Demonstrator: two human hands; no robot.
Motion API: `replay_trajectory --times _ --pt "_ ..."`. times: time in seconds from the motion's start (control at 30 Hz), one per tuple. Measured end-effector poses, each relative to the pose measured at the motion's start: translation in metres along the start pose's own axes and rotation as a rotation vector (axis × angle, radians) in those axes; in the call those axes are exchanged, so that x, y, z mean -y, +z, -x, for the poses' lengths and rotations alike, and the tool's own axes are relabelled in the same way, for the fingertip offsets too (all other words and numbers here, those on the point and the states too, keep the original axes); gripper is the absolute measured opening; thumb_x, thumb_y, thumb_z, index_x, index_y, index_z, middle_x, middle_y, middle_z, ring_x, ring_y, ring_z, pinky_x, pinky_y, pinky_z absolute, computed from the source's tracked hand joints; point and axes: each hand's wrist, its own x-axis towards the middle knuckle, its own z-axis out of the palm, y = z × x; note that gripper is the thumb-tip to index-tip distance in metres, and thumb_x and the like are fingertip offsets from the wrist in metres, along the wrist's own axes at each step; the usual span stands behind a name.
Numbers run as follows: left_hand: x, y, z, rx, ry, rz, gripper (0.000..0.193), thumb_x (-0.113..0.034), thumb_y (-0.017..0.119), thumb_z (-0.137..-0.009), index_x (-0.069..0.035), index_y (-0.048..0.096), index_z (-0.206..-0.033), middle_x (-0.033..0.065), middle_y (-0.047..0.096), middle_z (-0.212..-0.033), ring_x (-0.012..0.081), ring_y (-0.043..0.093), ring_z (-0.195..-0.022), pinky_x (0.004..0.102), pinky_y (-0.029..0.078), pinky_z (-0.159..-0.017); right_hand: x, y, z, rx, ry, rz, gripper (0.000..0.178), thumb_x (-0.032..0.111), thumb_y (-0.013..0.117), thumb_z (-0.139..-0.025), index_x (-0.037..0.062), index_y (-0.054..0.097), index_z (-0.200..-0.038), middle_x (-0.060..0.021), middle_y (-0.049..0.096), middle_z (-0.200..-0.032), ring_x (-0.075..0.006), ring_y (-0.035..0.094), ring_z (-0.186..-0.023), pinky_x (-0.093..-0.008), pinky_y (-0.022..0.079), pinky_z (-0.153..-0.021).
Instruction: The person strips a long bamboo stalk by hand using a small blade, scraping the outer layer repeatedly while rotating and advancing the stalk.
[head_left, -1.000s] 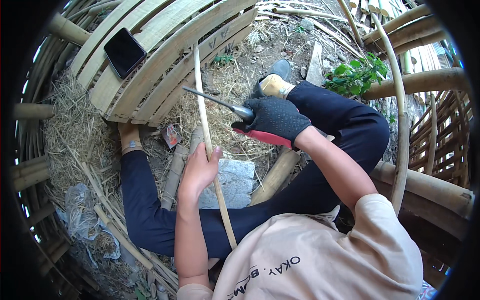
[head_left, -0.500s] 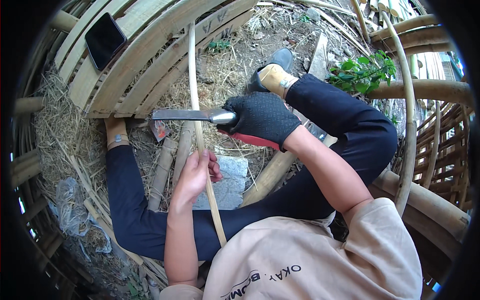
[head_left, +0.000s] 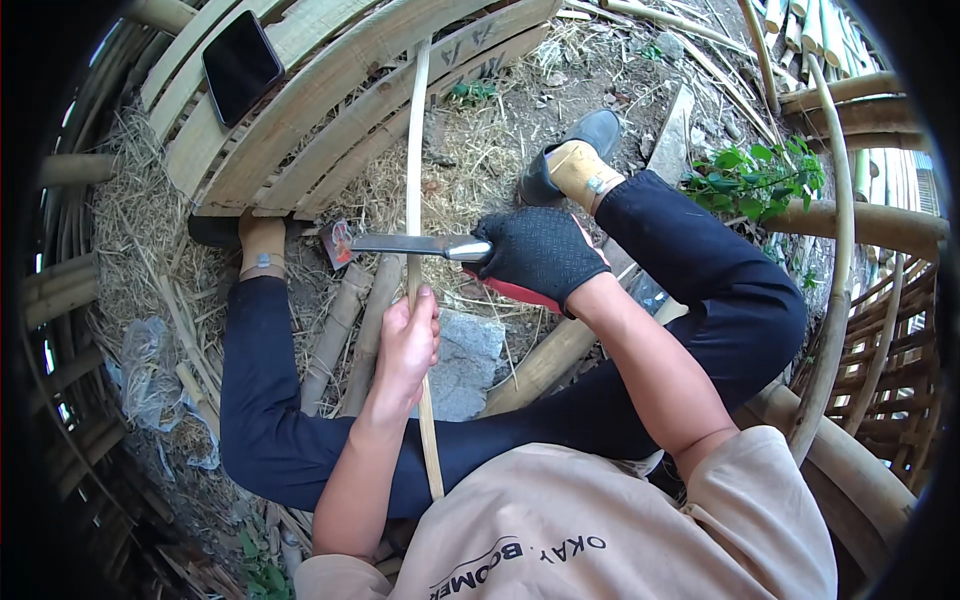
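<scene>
My bare left hand [head_left: 406,345] is closed round a long, pale bamboo strip [head_left: 416,150]. The strip runs from my lap, across my thigh, up to the wooden slats. In a black and red glove, my right hand [head_left: 540,258] grips the metal handle of a knife [head_left: 405,244]. Its blade lies crosswise over the strip, just above my left hand, and its tip points left. Whether the edge is cutting into the strip I cannot tell.
A slatted wooden pallet [head_left: 330,95] with a black phone [head_left: 242,68] on it stands at upper left. Below my hands are a grey stone block [head_left: 462,365] and bamboo poles [head_left: 335,335]. Crumpled clear plastic [head_left: 150,370] lies left, a leafy plant [head_left: 745,182] right.
The view has shifted, so most things sit further right. My left hand has come up the strip, closer to the knife, and its fingers are wrapped tighter. The knife sits slightly lower.
</scene>
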Motion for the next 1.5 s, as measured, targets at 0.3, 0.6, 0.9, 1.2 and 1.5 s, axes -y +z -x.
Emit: replay_trajectory --times 0.3,0.6,0.9,1.2,1.5 --pt "0.002 0.011 -0.011 0.045 0.060 0.018 0.035 -0.041 0.045 -0.109 -0.017 0.043 -0.084 -0.0097 0.035 -0.062 0.0005 0.028 -0.045 0.0205 0.020 -0.039 -0.007 0.013 -0.009 0.080 0.026 -0.034 0.035 0.046 0.069 -0.086 0.0125 0.074 -0.095 -0.0169 0.073 -0.087 -0.0376 0.071 -0.084 -0.0464 0.055 -0.077" --pt "0.003 0.017 -0.006 0.017 0.131 -0.133 0.035 -0.042 0.047 -0.108 -0.018 0.042 -0.083 -0.0096 0.036 -0.063 0.0009 0.030 -0.047 0.0204 0.021 -0.040 0.010 -0.009 -0.004 0.105 -0.019 0.071 0.035 0.044 0.065 -0.083 0.0167 0.078 -0.099 -0.0165 0.075 -0.091 -0.0346 0.073 -0.088 -0.0456 0.057 -0.082" --pt "0.006 0.017 -0.005 0.066 0.042 -0.050 0.036 -0.043 0.049 -0.107 -0.018 0.043 -0.082 -0.0093 0.038 -0.063 0.0008 0.030 -0.047 0.0202 0.022 -0.040 0.011 -0.014 -0.006 0.186 0.013 0.132 0.036 0.044 0.066 -0.083 0.0162 0.078 -0.102 -0.0168 0.075 -0.095 -0.0336 0.074 -0.092 -0.0455 0.057 -0.084" --pt "-0.001 0.018 -0.008 0.055 0.073 -0.137 0.034 -0.038 0.052 -0.106 -0.017 0.043 -0.080 -0.0091 0.037 -0.062 0.0013 0.030 -0.046 0.0212 0.022 -0.040 0.013 -0.022 -0.005 0.178 0.014 0.128 0.037 0.046 0.067 -0.083 0.0171 0.077 -0.104 -0.0150 0.075 -0.096 -0.0329 0.073 -0.093 -0.0459 0.057 -0.084" --pt "0.005 0.013 -0.007 0.128 0.003 -0.062 0.035 -0.038 0.053 -0.106 -0.018 0.041 -0.079 -0.0102 0.035 -0.062 0.0013 0.030 -0.047 0.0217 0.022 -0.040 0.015 -0.020 -0.002 0.197 -0.001 0.128 0.039 0.048 0.069 -0.082 0.0162 0.077 -0.102 -0.0169 0.075 -0.095 -0.0343 0.073 -0.092 -0.0463 0.057 -0.084"
